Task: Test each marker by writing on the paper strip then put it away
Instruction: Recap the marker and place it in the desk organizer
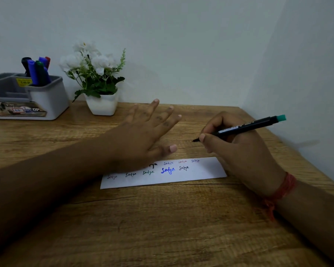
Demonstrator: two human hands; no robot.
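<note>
A wooden bench fills the lower half of the view and meets a pale wall at the back and on the right. At the back left corner stands a grey and white organiser with several compartments. Its rear right compartment holds a bunch of capped markers standing upright; blue, green, black and red caps show, but they overlap too much for a sure count. Just to the right of the organiser sits one white pot with white flowers and green leaves.

One white paper strip lies flat near the middle of the bench, running left to right with a slight tilt. It carries two rows of the same short handwritten word in pink, black, green, blue and red ink, nine showing, one of them partly covered.

The left hand reaches in from the left with its forearm crossing the bench. Its fingers are spread wide and straight, holding nothing, and the heel of the hand covers the upper left part of the strip, hiding part of one word.

The right hand sits at the right end of the strip, its lower edge over the paper's corner. Its fingers are curled round one black marker with a teal end, held uncapped with the tip pointing left, above bare wood just beyond the strip's far edge. A red thread band circles the right wrist.
</note>
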